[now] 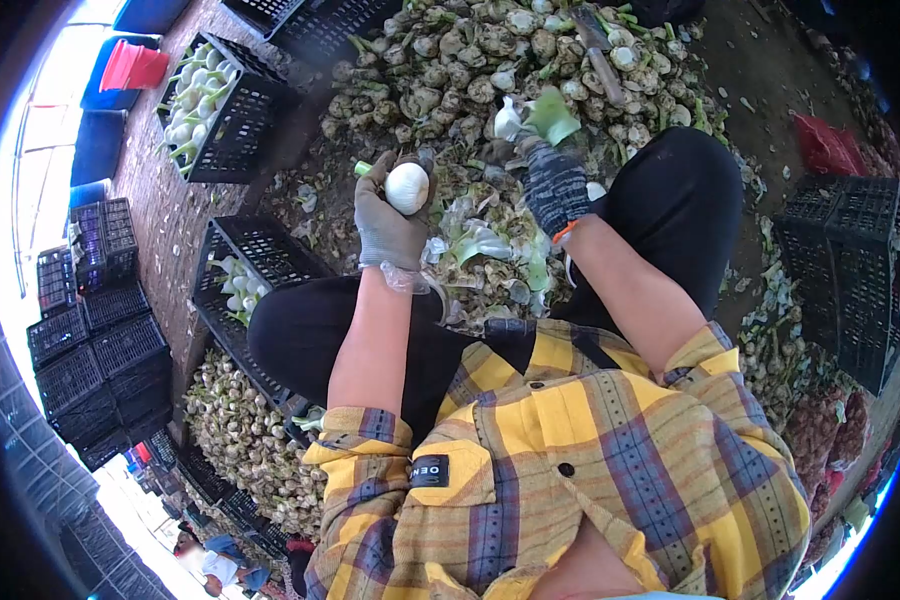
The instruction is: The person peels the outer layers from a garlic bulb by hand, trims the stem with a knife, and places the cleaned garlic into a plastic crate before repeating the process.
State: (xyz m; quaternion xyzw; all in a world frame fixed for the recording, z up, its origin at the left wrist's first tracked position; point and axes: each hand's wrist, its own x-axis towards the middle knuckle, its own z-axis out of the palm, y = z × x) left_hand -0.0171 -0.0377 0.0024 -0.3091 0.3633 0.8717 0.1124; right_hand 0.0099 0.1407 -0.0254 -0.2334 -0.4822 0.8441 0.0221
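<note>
My left hand (395, 205), in a grey work glove, is closed around a peeled white garlic bulb (407, 189) with a short green stem. To its right, my right hand (540, 165), in a dark mottled glove, is closed on peeled garlic skin (553, 117), pale green and white; its fingertips are partly hidden. Beyond both hands lies a heap of unpeeled, soil-stained garlic bulbs (460, 70). On that heap rests a knife (598, 58) with a broad blade. Loose peelings (480, 240) cover the ground between my legs.
A black crate (232, 125) of peeled bulbs stands at the upper left. Another crate (270, 250) with bulbs sits beside my left knee. Stacked black crates (105, 365) are at far left, more crates (840, 270) at right. A person (225, 565) is at the lower left.
</note>
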